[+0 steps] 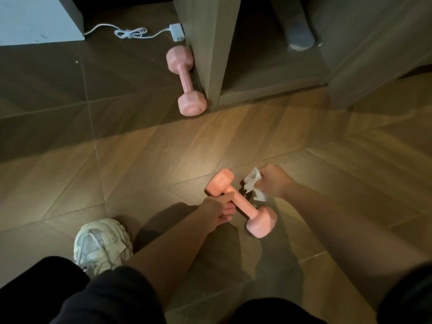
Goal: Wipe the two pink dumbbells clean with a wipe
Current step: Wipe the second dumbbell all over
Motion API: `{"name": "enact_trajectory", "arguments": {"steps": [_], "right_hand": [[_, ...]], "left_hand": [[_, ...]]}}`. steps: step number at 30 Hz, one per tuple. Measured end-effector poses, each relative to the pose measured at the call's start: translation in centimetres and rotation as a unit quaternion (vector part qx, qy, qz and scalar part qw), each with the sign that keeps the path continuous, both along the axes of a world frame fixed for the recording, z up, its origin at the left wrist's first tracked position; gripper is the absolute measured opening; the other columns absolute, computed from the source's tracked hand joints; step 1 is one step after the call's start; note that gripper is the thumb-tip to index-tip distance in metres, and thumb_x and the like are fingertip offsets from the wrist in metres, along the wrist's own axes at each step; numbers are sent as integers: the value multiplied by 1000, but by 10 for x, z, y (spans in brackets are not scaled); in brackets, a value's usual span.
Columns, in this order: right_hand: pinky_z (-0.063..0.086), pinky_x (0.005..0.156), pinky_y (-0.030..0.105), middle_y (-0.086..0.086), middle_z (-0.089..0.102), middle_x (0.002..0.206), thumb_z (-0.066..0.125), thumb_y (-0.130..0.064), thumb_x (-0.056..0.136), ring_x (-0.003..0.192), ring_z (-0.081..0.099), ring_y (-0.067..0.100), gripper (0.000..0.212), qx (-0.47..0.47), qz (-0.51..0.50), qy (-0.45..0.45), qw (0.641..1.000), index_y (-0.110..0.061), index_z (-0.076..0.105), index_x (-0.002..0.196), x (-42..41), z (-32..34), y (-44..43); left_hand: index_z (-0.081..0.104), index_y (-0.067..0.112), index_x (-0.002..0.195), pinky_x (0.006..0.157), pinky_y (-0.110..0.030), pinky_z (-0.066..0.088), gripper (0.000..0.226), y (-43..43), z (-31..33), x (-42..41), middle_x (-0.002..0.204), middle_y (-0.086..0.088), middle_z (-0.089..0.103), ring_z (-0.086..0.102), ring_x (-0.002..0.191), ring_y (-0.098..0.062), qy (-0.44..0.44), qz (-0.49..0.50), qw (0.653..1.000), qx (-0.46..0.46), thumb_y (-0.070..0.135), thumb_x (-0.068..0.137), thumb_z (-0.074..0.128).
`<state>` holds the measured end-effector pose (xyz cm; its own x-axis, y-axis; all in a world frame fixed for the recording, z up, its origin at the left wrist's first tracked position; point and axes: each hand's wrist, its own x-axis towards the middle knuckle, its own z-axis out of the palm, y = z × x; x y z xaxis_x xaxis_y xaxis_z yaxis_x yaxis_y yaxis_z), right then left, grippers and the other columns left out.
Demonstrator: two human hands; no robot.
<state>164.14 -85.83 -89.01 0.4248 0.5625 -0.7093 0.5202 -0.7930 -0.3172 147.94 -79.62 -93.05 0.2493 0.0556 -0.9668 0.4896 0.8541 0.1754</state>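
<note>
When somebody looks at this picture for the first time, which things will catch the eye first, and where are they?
The lit pink dumbbell low in the middle stands out first: the left hand grips its handle, and the right hand holds a crumpled white wipe just beside it. The second pink dumbbell lies on the dark floor higher up, against a wooden panel. A white sneaker shows at lower left.
</note>
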Motion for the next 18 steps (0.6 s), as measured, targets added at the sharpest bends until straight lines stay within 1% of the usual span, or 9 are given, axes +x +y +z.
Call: {"name": "enact_trajectory", "arguments": {"steps": [3,5,7,9,10,12,15,17,18], "right_hand": [[54,87,33,4,73,101,62,-5,87,93,67,18,20,15,-29,25,999,-13,75,101,-3,-6,-9],[54,85,33,3,72,100,63,-6,87,93,66,17,19,22,-39,29,999,-14,74,101,-3,-8,-12],[53,77,28,3,72,96,63,-6,87,87,66,15,18,35,-47,34,998,-14,74,99,0,-5,-14],[51,69,25,4,72,93,61,-4,87,79,65,13,17,46,-33,32,998,-10,73,97,8,1,-14],[50,64,23,4,72,89,61,-2,87,73,63,10,16,56,-32,35,997,-10,73,93,12,7,-14],[46,58,19,-1,68,79,61,-1,88,65,60,6,18,86,-46,48,994,-15,70,81,16,22,-7],[46,59,17,-6,67,81,63,0,87,68,63,2,20,184,-76,87,976,-20,67,85,3,52,18],[45,58,10,-10,67,87,66,-5,87,69,63,-7,20,250,-71,139,956,-20,67,99,-16,76,40],[46,60,9,-13,67,90,68,-10,87,74,64,-9,22,267,-62,163,948,-23,66,105,-28,89,50]], "left_hand": [[53,-1,125,84,-39,51,39,-14,-10,6,119,-18,63,61,110,-29,-40,136,989,-27,17,93,64],[50,1,130,84,-43,51,44,-19,-13,13,124,-20,61,58,118,-33,-55,189,979,-46,21,93,64],[53,4,126,72,-44,52,40,-21,-14,21,113,-15,65,57,119,-33,-49,225,971,-62,24,93,64],[58,10,117,66,-40,49,27,-15,-11,24,94,-3,66,65,102,-26,-38,250,966,-49,22,93,63],[60,10,106,67,-37,49,20,-8,-9,21,83,-1,65,66,85,-21,-27,243,969,-10,20,90,66],[61,8,99,62,-33,49,20,12,3,6,68,-1,59,57,61,-15,-42,201,975,86,17,85,71],[60,9,94,50,-28,46,15,51,46,-33,61,-1,55,52,53,-14,-112,100,967,208,17,86,70],[60,12,84,47,-21,46,11,73,85,-57,60,2,57,55,52,-10,-96,6,945,313,16,87,69],[59,14,82,48,-17,46,11,81,104,-68,63,4,59,56,54,-6,-65,-41,922,378,15,87,69]]}}
